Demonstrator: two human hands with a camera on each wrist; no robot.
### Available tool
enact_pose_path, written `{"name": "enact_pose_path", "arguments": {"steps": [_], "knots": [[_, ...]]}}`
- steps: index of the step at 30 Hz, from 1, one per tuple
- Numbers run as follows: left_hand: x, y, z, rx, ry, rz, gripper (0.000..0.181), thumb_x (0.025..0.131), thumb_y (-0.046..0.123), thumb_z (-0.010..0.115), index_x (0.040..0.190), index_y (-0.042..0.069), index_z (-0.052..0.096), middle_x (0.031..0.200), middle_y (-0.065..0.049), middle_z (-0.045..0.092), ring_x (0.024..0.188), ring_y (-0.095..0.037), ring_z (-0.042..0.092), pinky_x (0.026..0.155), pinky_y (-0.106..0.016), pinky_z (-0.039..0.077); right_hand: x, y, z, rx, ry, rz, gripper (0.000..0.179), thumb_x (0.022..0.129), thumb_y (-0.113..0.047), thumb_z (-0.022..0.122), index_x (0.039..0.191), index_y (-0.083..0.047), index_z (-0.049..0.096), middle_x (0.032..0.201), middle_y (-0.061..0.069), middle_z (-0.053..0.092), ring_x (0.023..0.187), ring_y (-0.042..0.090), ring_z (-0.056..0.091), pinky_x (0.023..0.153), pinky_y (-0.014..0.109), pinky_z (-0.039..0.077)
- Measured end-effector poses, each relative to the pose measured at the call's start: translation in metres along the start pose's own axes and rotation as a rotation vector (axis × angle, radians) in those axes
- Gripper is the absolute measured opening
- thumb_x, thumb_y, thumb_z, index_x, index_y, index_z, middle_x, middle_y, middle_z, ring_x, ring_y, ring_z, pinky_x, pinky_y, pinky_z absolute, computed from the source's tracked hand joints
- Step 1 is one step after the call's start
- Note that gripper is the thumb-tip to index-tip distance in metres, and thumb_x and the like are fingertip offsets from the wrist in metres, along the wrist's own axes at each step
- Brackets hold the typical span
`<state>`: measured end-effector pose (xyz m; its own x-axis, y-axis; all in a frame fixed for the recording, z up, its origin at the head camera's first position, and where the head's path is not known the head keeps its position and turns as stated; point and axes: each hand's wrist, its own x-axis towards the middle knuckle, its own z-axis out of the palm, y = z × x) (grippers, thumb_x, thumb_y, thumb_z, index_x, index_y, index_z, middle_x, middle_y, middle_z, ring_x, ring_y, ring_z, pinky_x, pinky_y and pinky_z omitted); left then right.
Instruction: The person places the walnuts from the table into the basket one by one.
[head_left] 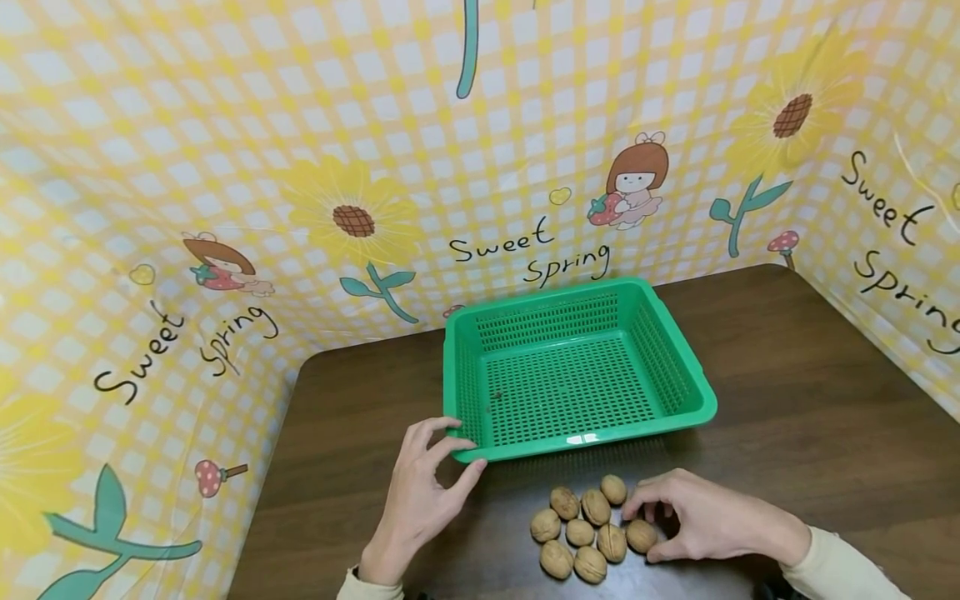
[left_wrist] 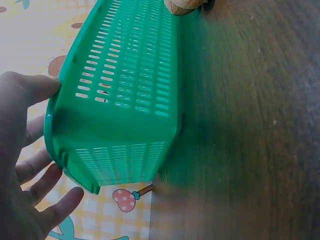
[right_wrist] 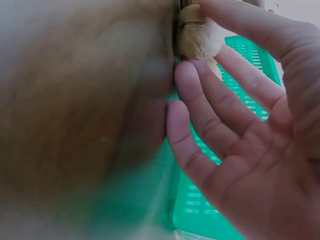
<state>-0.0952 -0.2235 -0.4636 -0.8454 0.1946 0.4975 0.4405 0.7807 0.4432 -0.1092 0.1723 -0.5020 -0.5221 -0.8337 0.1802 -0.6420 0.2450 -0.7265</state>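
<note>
Evidently, each hand has its own job. The left hand (head_left: 420,492) rests on the near-left corner of a green, rectangular, perforated plastic basket (head_left: 536,447), its fingers bent over the left rim and its thumb against the near side. The hold is half-curled and looks light, with the fingers well spread in the left wrist view; spanning the corner this way probably steadies the basket rather than lifts it, since the basket sits flat on the dark brown, wood-grained bench (head_left: 360,408).

Just in front of the basket's near side, the right hand (head_left: 701,517) holds one tan, wrinkle-shelled walnut (head_left: 640,536) at the right edge of a loose cluster. The thumb lies on its near side and a fingertip on its far side, a narrow pinch that suits a small, round, hard thing apt to roll. That walnut appears to be down at bench level, its neighbours crowding its left, which may be why the hand comes in from the right. The remaining fingers curl loosely, and the right wrist view shows them holding nothing.

Eight other tan walnuts (head_left: 580,532) lie close together beside it, several touching, within easy reach of both hands. Inside the basket, near its left end, are a few tiny dark bits (head_left: 497,395), too small to identify. A yellow checked cloth (head_left: 480,167) with printed flowers hangs behind the bench.
</note>
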Motion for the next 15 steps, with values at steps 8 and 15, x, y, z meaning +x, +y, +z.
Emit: {"name": "enact_pose_path", "arguments": {"steps": [8, 15], "knots": [[0.001, 0.001, -0.002, 0.010, -0.006, 0.005, 0.015, 0.088, 0.030, 0.089, 0.099, 0.026, 0.079, 0.132, -0.002, 0.067, 0.127, -0.025, 0.056, 0.098, -0.055, 0.054, 0.006, -0.007, -0.010, -0.028, -0.044, -0.008, 0.025, 0.092, -0.020, 0.085, 0.115, -0.024, 0.075, 0.103, -0.018, 0.071, 0.086, -0.007, 0.061, 0.068, 0.016, 0.053], [0.002, 0.000, -0.003, 0.012, -0.022, -0.001, 0.014, 0.088, 0.030, 0.089, 0.098, 0.025, 0.079, 0.130, -0.003, 0.067, 0.128, -0.026, 0.055, 0.098, -0.055, 0.054, 0.012, -0.029, -0.045, -0.012, -0.061, -0.031, 0.024, 0.095, -0.021, 0.083, 0.118, -0.020, 0.075, 0.111, -0.015, 0.074, 0.090, -0.006, 0.063, 0.070, 0.020, 0.057]]}}
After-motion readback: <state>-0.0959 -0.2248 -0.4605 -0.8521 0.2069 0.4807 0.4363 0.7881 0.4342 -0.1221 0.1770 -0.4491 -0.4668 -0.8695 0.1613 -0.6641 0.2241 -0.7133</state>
